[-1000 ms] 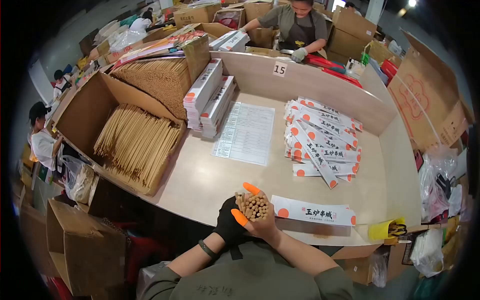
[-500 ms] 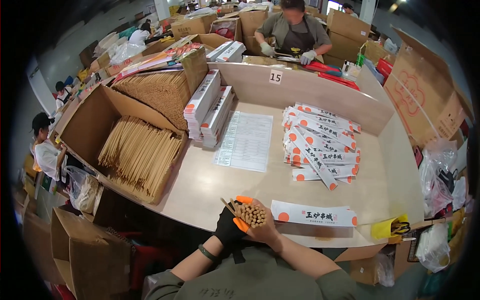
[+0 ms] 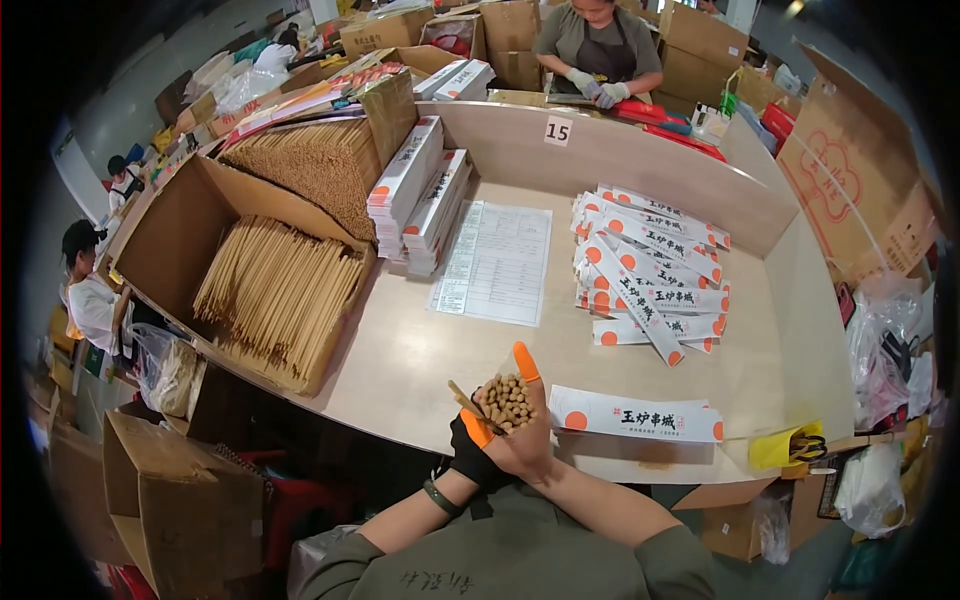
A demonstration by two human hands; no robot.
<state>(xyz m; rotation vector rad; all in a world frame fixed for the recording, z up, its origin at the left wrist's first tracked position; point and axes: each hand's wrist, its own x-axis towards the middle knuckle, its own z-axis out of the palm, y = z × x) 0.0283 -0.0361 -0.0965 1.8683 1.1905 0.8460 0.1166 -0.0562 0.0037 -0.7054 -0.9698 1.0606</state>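
Grip: bare right hand (image 3: pixel 527 450) wrapped round a bundle of slim tan wooden sticks (image 3: pixel 507 398), round ends up, over the near edge of the pale wood-look table (image 3: pixel 390 385). Clock centred on the bundle, 12 away from wearer.
Left hand: black-gloved left hand (image 3: pixel 470 456) at 8, against the bundle; mostly hidden behind the right, can't tell how its fingers are set.
Orange covers: one upright fingertip cover (image 3: pixel 525 361) at 1, another at 7-8; can't tell which hand the lower one is on.
Stray sticks: a couple (image 3: pixel 464 400) poke out toward 10. Lower lengths of the bundle hidden by the hands.
Single wrapper: flat white paper strip with orange dots (image 3: pixel 680 424) at 3, just beside right hand; contact unclear.
Wrapper pile: loose, overlapping white strips (image 3: pixel 655 300) at 1-2; lower layers covered.
Stick supply: open brown cardboard carton (image 3: pixel 160 245) of sticks at 10; bottom not visible.
Co-worker: person in grey top and dark apron (image 3: pixel 600 60) at 12-1, head cut by top edge.
Writing: dark brush-style characters on wrappers; white number card (image 3: pixel 558 131) at 12 on the partition; printed form (image 3: pixel 505 265) at 12, text too small. Carton with red flower print (image 3: pixel 860 190) at 2.
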